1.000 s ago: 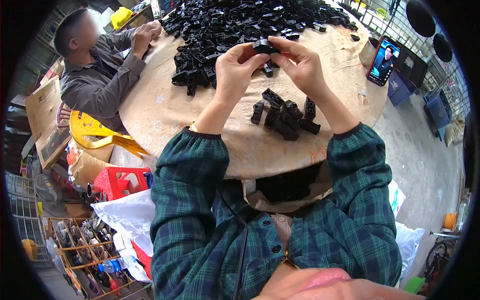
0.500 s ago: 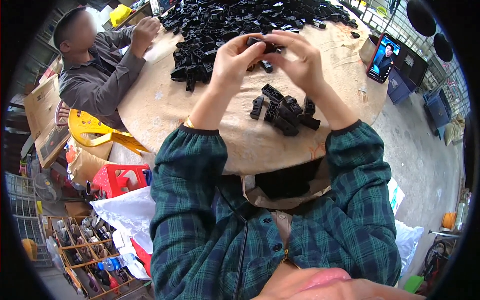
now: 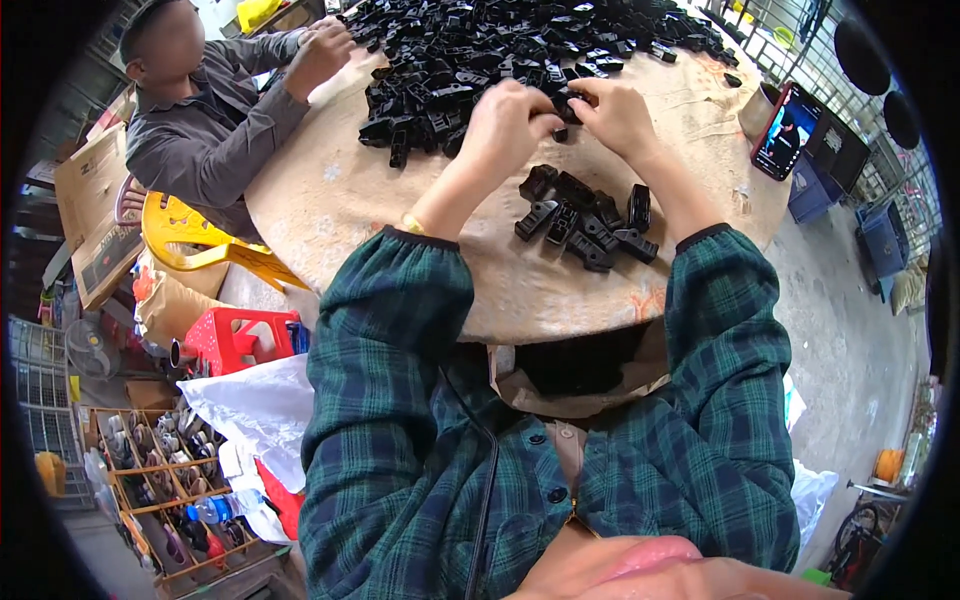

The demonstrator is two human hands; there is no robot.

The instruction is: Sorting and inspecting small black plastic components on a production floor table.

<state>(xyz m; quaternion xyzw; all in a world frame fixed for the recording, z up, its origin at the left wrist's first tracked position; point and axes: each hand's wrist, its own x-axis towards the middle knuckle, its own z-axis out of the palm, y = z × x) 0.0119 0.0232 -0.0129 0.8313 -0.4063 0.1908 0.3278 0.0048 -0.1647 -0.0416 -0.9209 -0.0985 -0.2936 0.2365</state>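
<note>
2 hands over the surface (image 3: 345,215), both by the near edge of 1 big pile (image 3: 480,60) of black parts. Left hand (image 3: 505,122): fingers curled, thumb pointing at the right hand (image 3: 618,120), can't tell if they grip anything. Right hand: index and thumb tips close together, something dark between or behind them, can't tell if a part is pinched. Pile spreads out beyond both sets of fingers, too many overlapping to count. 1 black part (image 3: 560,134) in the gap between the two hands' fingers. Nearer the body than the fingers: 1 small cluster (image 3: 590,228), about 9 black parts, some overlapping. 1 phone (image 3: 783,130), well right of the right fingers, screen lit. 1 co-worker (image 3: 215,150), well left of the left fingers
</note>
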